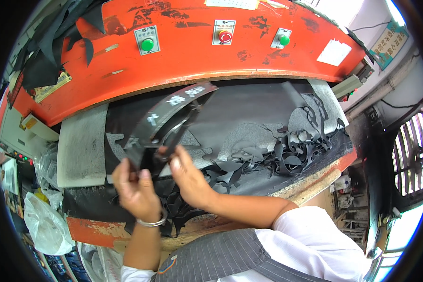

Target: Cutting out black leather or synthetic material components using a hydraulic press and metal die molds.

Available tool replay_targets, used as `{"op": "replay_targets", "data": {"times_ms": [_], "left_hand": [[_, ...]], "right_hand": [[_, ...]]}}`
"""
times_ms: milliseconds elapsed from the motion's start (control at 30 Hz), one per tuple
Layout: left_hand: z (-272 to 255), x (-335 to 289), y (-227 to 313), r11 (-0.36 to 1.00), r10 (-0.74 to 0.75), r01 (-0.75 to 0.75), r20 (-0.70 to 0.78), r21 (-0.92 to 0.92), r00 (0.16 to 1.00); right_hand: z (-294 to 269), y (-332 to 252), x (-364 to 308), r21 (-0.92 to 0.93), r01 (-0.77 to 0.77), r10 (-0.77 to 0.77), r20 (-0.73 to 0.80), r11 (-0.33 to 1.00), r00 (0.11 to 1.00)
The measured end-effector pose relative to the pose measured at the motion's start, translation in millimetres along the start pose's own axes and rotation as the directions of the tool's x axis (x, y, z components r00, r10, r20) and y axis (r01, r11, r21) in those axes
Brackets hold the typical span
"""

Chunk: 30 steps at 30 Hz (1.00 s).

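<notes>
Both hands raise a curved metal cutting die (167,111), with white handwritten marks on its side, above the work surface. It is tilted, its far end pointing up and right, and slightly blurred. My left hand (138,192), a bangle at its wrist, closes round the die's near left end. My right hand (189,181) grips the near right side, its fingers partly hidden behind the die. Something dark shows between the hands; I cannot tell whether it is a cut piece. Beneath lies a black sheet (239,101) of leather-like material with cut-out gaps along its near side.
An orange press beam (188,51) spans the far side, with two green buttons and a red one. Tangled black offcuts (291,155) lie on the pale cutting board (82,155), mostly right. Black scraps (44,47) drape over the beam's left end. A plastic bag (47,223) hangs lower left.
</notes>
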<state>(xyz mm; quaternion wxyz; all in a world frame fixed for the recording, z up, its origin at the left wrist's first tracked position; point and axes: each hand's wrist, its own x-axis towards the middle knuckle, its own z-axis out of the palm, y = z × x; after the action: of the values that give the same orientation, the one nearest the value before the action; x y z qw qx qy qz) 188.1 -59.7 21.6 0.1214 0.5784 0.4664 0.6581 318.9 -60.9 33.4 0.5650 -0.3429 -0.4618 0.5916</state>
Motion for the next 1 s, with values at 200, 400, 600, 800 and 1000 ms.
{"op": "replay_targets", "data": {"times_ms": [200,400,600,800,1000], "left_hand": [[86.0,-39.5,26.7,0.885,-0.059,0.109,0.122,-0.453,0.991],[141.5,-43.7,-19.8,0.970,-0.237,0.208,0.318,0.123,0.918],[164.1,-73.2,-44.9,0.834,-0.315,0.120,0.287,0.538,0.905],[174.6,-75.1,-47.2,0.850,-0.292,0.096,0.312,0.517,0.904],[160.6,-69.2,-56.0,0.840,-0.306,0.083,0.342,0.537,0.889]], "right_hand": [[-74.9,-26.5,54.2,-0.386,0.063,-0.178,-0.271,0.920,0.946],[-203.2,-57.4,137.0,-0.977,0.212,0.043,0.211,-0.025,0.977],[-212.1,-42.6,169.0,-0.891,0.448,0.488,0.357,-0.078,0.796],[-235.1,-22.6,180.6,-0.844,0.534,0.372,0.484,-0.038,0.792],[-249.8,-6.1,131.2,-0.838,0.538,-0.092,0.545,-0.095,0.833]]}}
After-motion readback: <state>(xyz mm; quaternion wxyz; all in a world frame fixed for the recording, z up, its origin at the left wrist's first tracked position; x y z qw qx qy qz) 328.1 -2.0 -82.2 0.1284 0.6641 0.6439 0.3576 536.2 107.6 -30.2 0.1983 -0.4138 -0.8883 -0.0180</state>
